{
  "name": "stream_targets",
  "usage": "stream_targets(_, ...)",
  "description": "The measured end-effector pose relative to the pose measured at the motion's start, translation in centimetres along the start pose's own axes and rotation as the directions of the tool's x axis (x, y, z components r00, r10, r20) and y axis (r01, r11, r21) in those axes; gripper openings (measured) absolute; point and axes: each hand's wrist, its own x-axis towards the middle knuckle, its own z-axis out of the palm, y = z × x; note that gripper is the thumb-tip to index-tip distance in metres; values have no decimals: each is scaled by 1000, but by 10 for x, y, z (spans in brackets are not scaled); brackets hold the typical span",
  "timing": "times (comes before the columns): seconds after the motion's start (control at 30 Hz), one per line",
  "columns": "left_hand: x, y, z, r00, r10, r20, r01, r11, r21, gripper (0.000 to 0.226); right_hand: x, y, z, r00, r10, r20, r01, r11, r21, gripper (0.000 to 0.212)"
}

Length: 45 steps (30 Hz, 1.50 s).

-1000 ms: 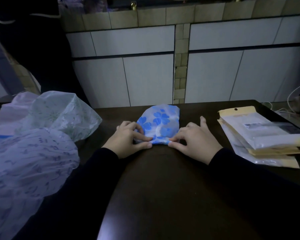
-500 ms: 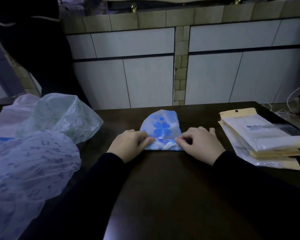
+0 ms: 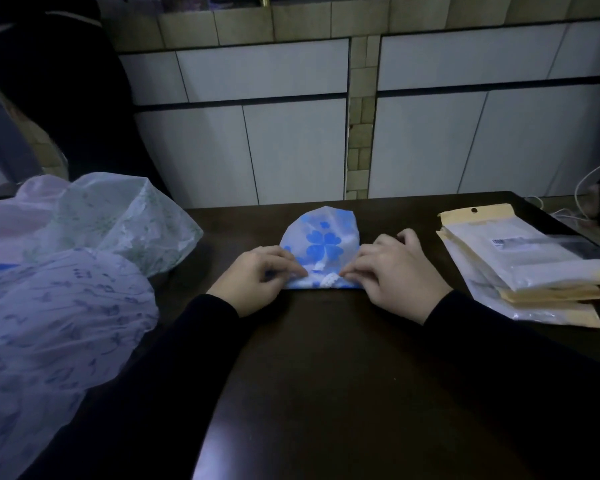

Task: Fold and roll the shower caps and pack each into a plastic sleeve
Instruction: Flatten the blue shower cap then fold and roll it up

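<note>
Evidently both the left hand (image 3: pixel 257 275) and right hand (image 3: pixel 392 271) are pinching the flimsy, slippery shower cap (image 3: pixel 321 242) along its near rolled edge, the sensible place to grip.

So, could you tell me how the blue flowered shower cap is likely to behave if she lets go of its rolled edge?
The blue flowered shower cap looks thin, floppy and crinkled, so its rolled edge would probably spring open. Both the left hand and right hand pinch it down, which suggests it won't hold a crease. It likely slides easily on the smooth dark table.
</note>
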Motion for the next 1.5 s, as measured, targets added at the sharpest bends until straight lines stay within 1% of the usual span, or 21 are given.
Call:
stream_targets(0.07,0,1,-4,998,-41,47,41,999,11,15,0,-1,-1,999,32,35,-31,999,-20,36)
stream_targets(0.13,1,1,-6,995,-68,68,63,995,74,28,2,0,-2,995,80,66,-81,997,5,42)
stream_targets(0.2,2,0,-7,991,-106,75,100,991,91,36,3,1,-4,989,120,90,-124,992,38,40)
stream_targets(0.27,2,-1,-7,990,-113,85,104,989,105,36,2,1,-6,988,128,87,-132,990,43,37)
stream_targets(0.33,1,-1,-7,992,-93,81,81,987,137,33,0,2,-5,993,105,49,-106,994,19,33)
stream_targets(0.4,-1,1,-9,994,-85,75,74,988,138,38,-2,3,-3,996,89,9,-89,996,24,32)
stream_targets(0.47,-1,4,-11,991,-96,90,83,988,130,42,-1,5,-1,991,132,21,-133,985,107,31)
stream_targets(0.53,-1,7,-11,988,-116,98,102,985,143,34,2,5,-1,976,207,64,-216,956,197,32)
stream_targets(0.6,1,10,-10,985,-140,101,121,977,174,30,6,5,-1,951,284,120,-305,922,239,33)
stream_targets(0.7,3,13,-9,979,-174,104,156,975,159,23,11,7,1,914,364,181,-403,872,278,32)
stream_targets(0.77,5,13,-9,975,-206,84,193,972,136,15,11,6,4,900,395,183,-432,861,267,32)
stream_targets(0.83,4,13,-7,977,-207,52,198,969,145,9,9,5,7,908,402,116,-418,886,202,33)
stream_targets(0.9,2,13,-3,987,-163,5,159,966,205,7,6,5,9,939,344,-18,-338,930,145,33)
stream_targets(0.97,1,10,-1,997,-43,-62,57,968,244,14,4,4,10,959,251,-129,-232,962,144,30)
stream_targets(1.0,2,8,0,996,21,-84,0,968,251,17,4,3,10,969,195,-151,-175,975,136,28)
stream_targets(1.07,4,6,1,992,94,-82,-71,965,252,16,4,2,9,986,93,-139,-79,992,103,24)
stream_targets(1.17,3,0,2,997,68,-41,-59,981,187,20,2,6,6,996,38,-76,-34,998,50,28)
stream_targets(1.27,1,-3,-2,1000,7,-9,-5,990,141,21,1,9,4,999,45,10,-45,999,10,39)
stream_targets(1.37,1,-1,-3,999,-38,25,33,986,163,42,2,6,6,993,100,67,-99,995,-14,45)
stream_targets(1.5,2,-1,-3,998,-60,23,55,985,166,35,2,4,7,987,152,44,-152,988,3,39)
